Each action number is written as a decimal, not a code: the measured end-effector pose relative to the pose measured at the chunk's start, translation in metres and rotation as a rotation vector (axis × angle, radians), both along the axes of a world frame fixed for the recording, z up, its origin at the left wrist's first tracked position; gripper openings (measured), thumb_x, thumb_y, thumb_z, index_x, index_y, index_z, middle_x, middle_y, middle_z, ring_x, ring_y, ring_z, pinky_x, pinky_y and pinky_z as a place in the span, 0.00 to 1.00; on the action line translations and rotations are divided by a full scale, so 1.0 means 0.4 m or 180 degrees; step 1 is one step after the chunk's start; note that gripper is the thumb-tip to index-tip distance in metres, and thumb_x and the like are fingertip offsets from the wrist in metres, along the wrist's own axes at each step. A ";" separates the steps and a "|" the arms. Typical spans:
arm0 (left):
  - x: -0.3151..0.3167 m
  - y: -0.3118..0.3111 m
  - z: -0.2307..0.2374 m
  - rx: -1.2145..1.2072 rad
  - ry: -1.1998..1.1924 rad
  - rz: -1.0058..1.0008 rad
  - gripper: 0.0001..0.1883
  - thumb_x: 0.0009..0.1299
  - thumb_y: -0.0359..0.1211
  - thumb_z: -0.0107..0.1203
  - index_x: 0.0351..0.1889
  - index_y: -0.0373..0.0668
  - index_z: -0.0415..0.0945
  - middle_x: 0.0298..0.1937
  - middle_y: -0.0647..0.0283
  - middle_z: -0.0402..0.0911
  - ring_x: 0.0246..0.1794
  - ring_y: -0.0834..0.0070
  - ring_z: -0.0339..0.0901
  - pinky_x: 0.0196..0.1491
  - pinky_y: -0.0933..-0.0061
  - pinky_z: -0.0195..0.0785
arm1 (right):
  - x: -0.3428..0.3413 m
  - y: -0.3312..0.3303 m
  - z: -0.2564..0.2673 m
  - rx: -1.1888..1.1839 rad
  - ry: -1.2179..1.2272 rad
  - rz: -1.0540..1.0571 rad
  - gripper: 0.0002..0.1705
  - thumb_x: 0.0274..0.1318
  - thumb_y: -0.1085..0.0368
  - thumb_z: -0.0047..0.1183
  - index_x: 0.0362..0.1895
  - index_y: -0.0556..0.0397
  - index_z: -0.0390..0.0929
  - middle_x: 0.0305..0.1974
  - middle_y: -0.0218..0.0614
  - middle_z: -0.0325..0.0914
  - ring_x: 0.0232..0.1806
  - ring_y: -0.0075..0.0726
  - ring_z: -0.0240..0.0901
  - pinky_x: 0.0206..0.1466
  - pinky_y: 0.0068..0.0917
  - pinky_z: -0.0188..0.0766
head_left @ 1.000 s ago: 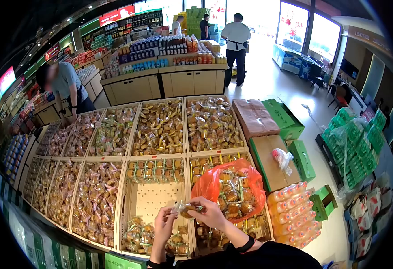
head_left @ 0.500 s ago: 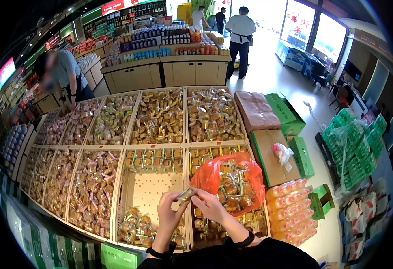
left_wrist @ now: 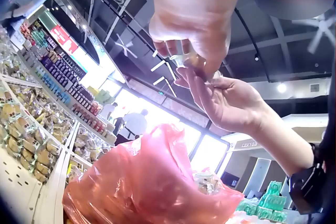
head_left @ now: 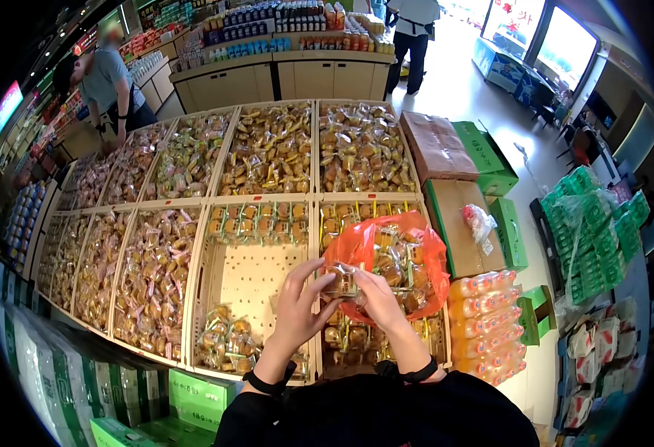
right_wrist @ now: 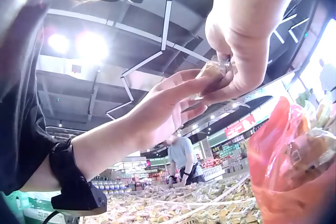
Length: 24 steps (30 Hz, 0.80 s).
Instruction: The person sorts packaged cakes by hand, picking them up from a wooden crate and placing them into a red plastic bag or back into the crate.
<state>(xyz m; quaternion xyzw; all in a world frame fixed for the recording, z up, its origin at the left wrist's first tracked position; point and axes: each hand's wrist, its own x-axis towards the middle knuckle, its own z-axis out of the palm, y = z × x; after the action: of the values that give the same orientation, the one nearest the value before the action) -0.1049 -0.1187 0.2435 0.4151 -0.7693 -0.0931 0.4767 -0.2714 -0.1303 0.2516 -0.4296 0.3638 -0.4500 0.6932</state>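
Observation:
In the head view a small clear-wrapped bun (head_left: 340,280) is held between both hands, above the edge of a red plastic bag (head_left: 437,261). My left hand (head_left: 297,307) grips it from the left with curled fingers. From the other side my right hand (head_left: 380,299) pinches its wrapper. The right wrist view shows the wrapped bun (right_wrist: 211,74) between the fingertips of the two hands. More wrapped buns (head_left: 395,257) fill the bag, which sits open on a crate of the same goods. Left of it, a crate (head_left: 256,272) holds rows at the back and a loose pile in front.
Several crates of wrapped pastries (head_left: 155,283) stretch left and back. To the right are cardboard boxes (head_left: 465,231) and a pack of orange drink bottles (head_left: 487,324). Green cartons (head_left: 196,398) stand at the front. Another person (head_left: 114,82) bends over the far left crates.
Both hands have moved right with the wrapped bun, from over the part-filled crate to the red bag's edge. The head view has tilted downward.

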 end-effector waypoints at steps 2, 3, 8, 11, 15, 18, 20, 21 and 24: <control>0.002 -0.001 0.006 0.0112 0.0012 -0.0016 0.30 0.51 0.30 0.65 0.54 0.45 0.67 0.57 0.57 0.67 0.57 0.57 0.64 0.55 0.60 0.62 | 0.001 -0.001 0.008 -0.0038 0.0260 -0.0048 0.24 0.67 0.58 0.34 0.58 0.63 0.66 0.48 0.35 0.73 0.48 0.21 0.66 0.53 0.21 0.61; 0.003 -0.001 0.009 0.0200 0.0030 -0.0038 0.32 0.51 0.31 0.65 0.56 0.44 0.64 0.57 0.57 0.66 0.57 0.57 0.64 0.56 0.60 0.61 | -0.001 0.003 0.006 -0.0101 0.0526 -0.0100 0.24 0.67 0.58 0.33 0.58 0.63 0.66 0.49 0.35 0.73 0.48 0.22 0.66 0.54 0.21 0.60; 0.019 -0.004 0.005 0.0282 -0.0091 -0.0085 0.35 0.48 0.30 0.67 0.56 0.41 0.65 0.55 0.55 0.67 0.56 0.57 0.64 0.57 0.61 0.60 | -0.009 -0.008 -0.018 -0.0489 0.1033 0.0003 0.24 0.67 0.57 0.34 0.56 0.62 0.68 0.49 0.39 0.75 0.50 0.25 0.68 0.55 0.24 0.61; 0.027 -0.003 0.003 0.0245 -0.0223 -0.0045 0.33 0.47 0.30 0.67 0.53 0.41 0.67 0.52 0.57 0.68 0.55 0.58 0.65 0.56 0.61 0.60 | -0.004 0.000 0.005 -0.0743 0.1406 0.0069 0.24 0.67 0.56 0.33 0.56 0.62 0.68 0.48 0.43 0.75 0.50 0.30 0.70 0.53 0.24 0.63; 0.039 -0.002 -0.007 0.0360 -0.0364 -0.0060 0.31 0.44 0.31 0.67 0.49 0.42 0.70 0.48 0.59 0.70 0.53 0.58 0.65 0.55 0.60 0.60 | 0.016 0.003 -0.010 -0.0922 0.1703 0.0183 0.24 0.67 0.57 0.31 0.55 0.64 0.68 0.49 0.48 0.74 0.52 0.38 0.71 0.54 0.25 0.62; 0.059 0.005 -0.031 0.0479 -0.0380 0.0008 0.30 0.43 0.29 0.66 0.47 0.42 0.70 0.45 0.59 0.72 0.51 0.58 0.66 0.55 0.61 0.61 | 0.033 0.002 -0.038 -0.0846 0.1655 0.0263 0.23 0.68 0.61 0.31 0.56 0.66 0.66 0.46 0.46 0.75 0.48 0.34 0.72 0.52 0.27 0.66; 0.086 0.002 -0.054 0.0562 -0.0291 0.0158 0.29 0.43 0.28 0.66 0.47 0.42 0.70 0.45 0.59 0.72 0.51 0.58 0.67 0.55 0.61 0.61 | 0.058 0.004 -0.097 -0.0391 0.0951 0.0234 0.23 0.68 0.60 0.31 0.57 0.66 0.65 0.45 0.45 0.76 0.46 0.32 0.73 0.50 0.27 0.69; 0.102 -0.002 -0.070 0.0623 -0.0189 0.0271 0.29 0.43 0.28 0.66 0.47 0.42 0.70 0.45 0.59 0.72 0.51 0.59 0.67 0.54 0.62 0.61 | 0.070 0.005 -0.126 0.0062 0.0271 0.0165 0.24 0.68 0.59 0.30 0.58 0.66 0.64 0.43 0.43 0.76 0.44 0.31 0.74 0.48 0.27 0.71; 0.154 -0.041 -0.130 0.0825 0.0015 0.0704 0.27 0.47 0.28 0.65 0.47 0.41 0.71 0.46 0.57 0.72 0.51 0.58 0.67 0.54 0.64 0.61 | 0.112 0.007 -0.217 -0.0201 0.0475 0.0528 0.25 0.68 0.57 0.27 0.54 0.65 0.67 0.39 0.44 0.78 0.38 0.32 0.76 0.43 0.27 0.73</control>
<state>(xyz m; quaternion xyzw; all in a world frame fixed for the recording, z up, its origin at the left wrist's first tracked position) -0.0433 -0.1351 0.1916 0.5550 -0.6994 -0.1394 0.4283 -0.2266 -0.1273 0.1648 -0.5122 0.3633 -0.3690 0.6852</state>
